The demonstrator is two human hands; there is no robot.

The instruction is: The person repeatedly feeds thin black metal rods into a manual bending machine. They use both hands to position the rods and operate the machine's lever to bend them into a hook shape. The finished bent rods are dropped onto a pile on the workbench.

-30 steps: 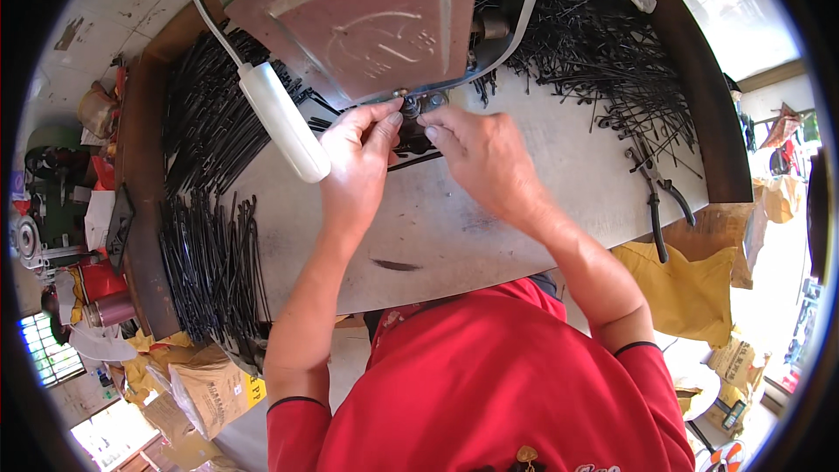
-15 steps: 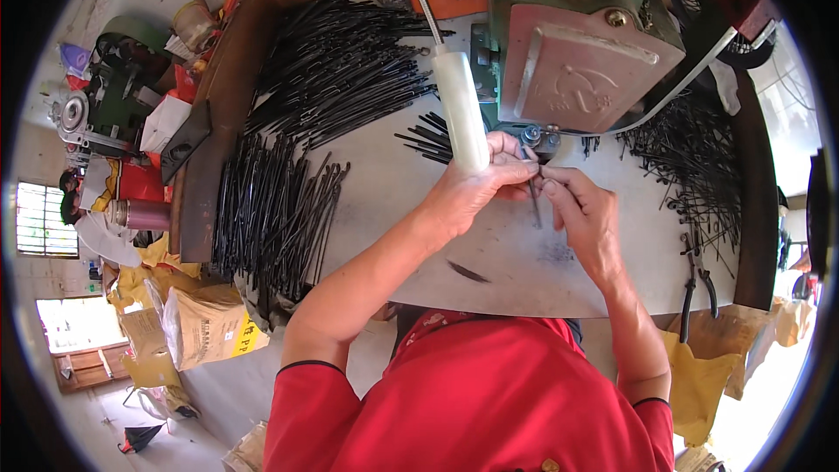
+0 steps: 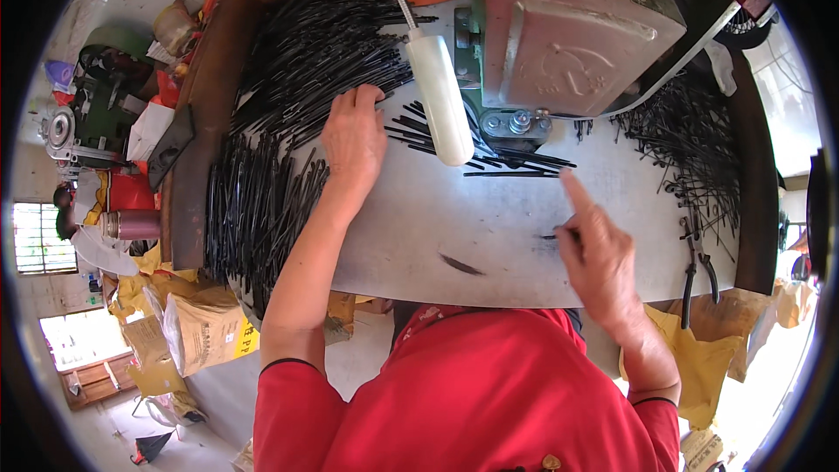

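Note:
My left hand [image 3: 354, 135] reaches over the near edge of a heap of thin black metal rods [image 3: 341, 52], its fingers partly stretched and their tips hard to see. Over the table's bare middle, my right hand [image 3: 601, 258] is open, index finger pointing forward and the other fingers loosely bent. That fingertip is by the right ends of a few loose black rods [image 3: 524, 163] lying before the machine. A small clamp with a bolt [image 3: 519, 121] sits at the machine's foot. Beside my right thumb is a small dark patch, mark or object I cannot tell.
A green machine with a pink cover [image 3: 568, 48] stands at the back, with a white lamp [image 3: 441, 100] hanging before it. A bundle of black rods [image 3: 253, 210] lies left, a tangle of thin rods [image 3: 699, 157] right. Pliers [image 3: 696, 262] rest near the right wooden edge [image 3: 753, 183].
My left hand has moved left from the machine to the rod heap. My right hand has come down and away from the clamp, its pinch opened. The rod they held is no longer between them.

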